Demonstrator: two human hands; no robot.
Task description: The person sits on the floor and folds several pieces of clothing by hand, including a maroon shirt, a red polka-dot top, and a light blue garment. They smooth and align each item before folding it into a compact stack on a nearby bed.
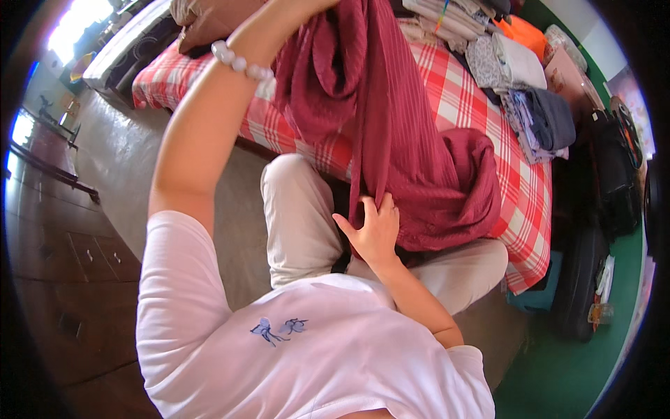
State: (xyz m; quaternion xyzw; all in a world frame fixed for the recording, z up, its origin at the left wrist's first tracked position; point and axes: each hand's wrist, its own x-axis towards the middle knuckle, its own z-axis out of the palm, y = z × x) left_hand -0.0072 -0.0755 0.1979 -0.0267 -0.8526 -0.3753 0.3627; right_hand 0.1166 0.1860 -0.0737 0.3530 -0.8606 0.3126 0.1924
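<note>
A large maroon cloth [403, 125] with fine ribbed stripes hangs from the top of the view and spreads down over the bed edge. Its lower right part lies bunched near my right knee. My right hand [378, 230] is at a hanging edge of this cloth; the fabric narrows to a point between the fingers, while the thumb stands apart. My left arm [201, 131], with a pale bead bracelet [242, 64] at the wrist, reaches up along the cloth. The left hand itself is beyond the top rim.
A bed with a red and white checked cover [460, 94] stands before my knees. Folded clothes [544, 118] are stacked on its right side, near an orange item [523, 36]. A dark suitcase [581, 283] stands at right. Dark wooden furniture [78, 262] lines the left.
</note>
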